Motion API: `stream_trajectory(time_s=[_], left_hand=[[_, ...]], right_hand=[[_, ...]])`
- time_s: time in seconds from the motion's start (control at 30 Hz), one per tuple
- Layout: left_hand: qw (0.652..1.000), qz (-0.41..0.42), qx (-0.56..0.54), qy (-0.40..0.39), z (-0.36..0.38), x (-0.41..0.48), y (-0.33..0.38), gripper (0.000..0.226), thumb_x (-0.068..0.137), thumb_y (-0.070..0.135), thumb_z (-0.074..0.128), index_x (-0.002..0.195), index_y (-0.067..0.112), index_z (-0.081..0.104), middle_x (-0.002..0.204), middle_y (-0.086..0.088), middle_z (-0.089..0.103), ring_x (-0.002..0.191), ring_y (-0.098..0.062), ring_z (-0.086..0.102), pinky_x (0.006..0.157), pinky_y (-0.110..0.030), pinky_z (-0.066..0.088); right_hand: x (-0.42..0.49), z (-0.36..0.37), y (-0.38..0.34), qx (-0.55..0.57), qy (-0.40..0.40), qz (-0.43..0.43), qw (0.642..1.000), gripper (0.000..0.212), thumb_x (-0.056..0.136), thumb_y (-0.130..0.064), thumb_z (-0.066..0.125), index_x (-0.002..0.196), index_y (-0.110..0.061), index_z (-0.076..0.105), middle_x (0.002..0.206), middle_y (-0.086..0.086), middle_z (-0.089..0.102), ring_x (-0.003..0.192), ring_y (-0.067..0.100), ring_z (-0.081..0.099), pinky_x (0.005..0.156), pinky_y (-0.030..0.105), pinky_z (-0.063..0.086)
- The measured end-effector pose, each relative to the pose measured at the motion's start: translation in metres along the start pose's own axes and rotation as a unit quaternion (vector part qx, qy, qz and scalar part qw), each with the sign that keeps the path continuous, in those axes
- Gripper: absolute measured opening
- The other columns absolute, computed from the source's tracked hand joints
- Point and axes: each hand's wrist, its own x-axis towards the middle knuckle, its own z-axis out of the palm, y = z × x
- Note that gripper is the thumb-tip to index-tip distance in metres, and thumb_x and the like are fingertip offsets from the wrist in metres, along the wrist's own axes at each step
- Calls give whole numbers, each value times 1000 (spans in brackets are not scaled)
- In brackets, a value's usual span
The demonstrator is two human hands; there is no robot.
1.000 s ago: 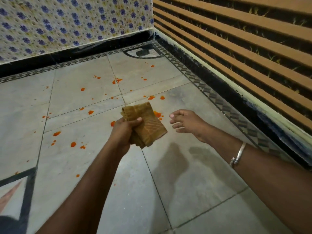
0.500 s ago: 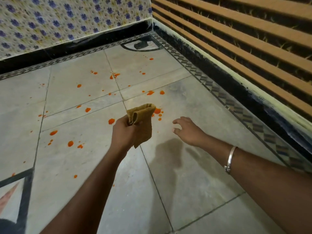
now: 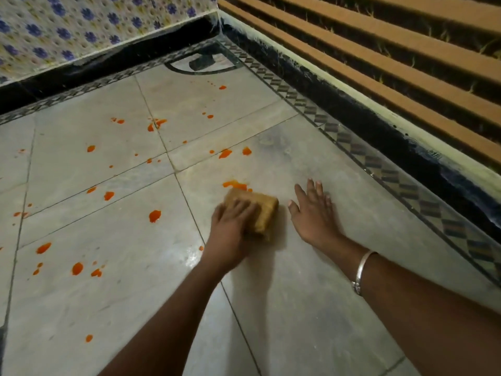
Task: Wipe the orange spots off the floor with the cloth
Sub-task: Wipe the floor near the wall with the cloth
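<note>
Orange spots are scattered over the pale tiled floor (image 3: 298, 308), most of them to the left and beyond my hands. The folded tan cloth (image 3: 265, 213) lies on the floor, and my left hand (image 3: 230, 232) presses down on it with its fingers laid over the top. An orange smear (image 3: 234, 184) shows just past the cloth's far edge. A round orange spot (image 3: 155, 215) sits to the left of my left hand. My right hand (image 3: 311, 213) rests flat on the floor right of the cloth, fingers spread, holding nothing.
A wall of blue-flowered tiles (image 3: 81, 28) runs along the back, and a wall with brown slats (image 3: 393, 63) stands on the right over a dark skirting. A patterned border strip (image 3: 379, 164) edges the floor. A dark drain (image 3: 202, 62) lies in the far corner.
My left hand has come down from the air and set the cloth on the floor at the orange smear. My right hand has dropped flat onto the floor beside it.
</note>
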Motion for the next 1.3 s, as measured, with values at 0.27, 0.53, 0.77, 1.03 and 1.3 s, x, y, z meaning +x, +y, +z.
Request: stream_trajectory(time_s=[0.27, 0.53, 0.77, 1.03, 1.3], left_hand=[[996, -69, 42, 38, 54, 33, 10, 70, 104, 53, 10, 167, 22, 3, 174, -1, -2, 159, -18, -15, 128, -49, -11], [988, -99, 115, 34, 66, 59, -9, 68, 106, 58, 9, 166, 28, -1, 174, 2, -7, 158, -16, -20, 126, -54, -15], [990, -78, 110, 31, 75, 57, 15, 76, 103, 63, 11, 166, 21, 5, 173, -3, -4, 160, -21, -15, 127, -52, -11], [977, -177, 112, 49, 59, 85, -17, 77, 103, 64, 9, 166, 21, -4, 174, -4, -8, 159, -22, -16, 127, -56, -9], [979, -170, 107, 37, 40, 121, -42, 72, 106, 61, 15, 167, 24, 3, 175, -3, -3, 160, -23, -13, 127, -57, -6]], right_hand=[[22, 44, 4, -69, 88, -55, 992, 72, 102, -52, 5, 164, -18, 15, 172, 9, 1, 159, 25, -5, 128, 49, 1], [31, 62, 7, -87, 144, -63, 984, 68, 106, -47, 14, 161, -9, 27, 168, 13, 24, 157, 26, 18, 127, 50, 17], [33, 63, 6, -95, 165, -69, 979, 65, 107, -44, 16, 162, -9, 22, 170, 13, 18, 158, 25, 13, 127, 50, 17], [33, 66, 8, -105, 177, -90, 974, 65, 107, -45, 20, 164, -12, 15, 171, 11, 12, 159, 24, 7, 128, 50, 13], [31, 64, 11, -100, 176, -91, 975, 64, 108, -45, 17, 163, -15, 19, 171, 8, 14, 159, 23, 8, 129, 47, 7]])
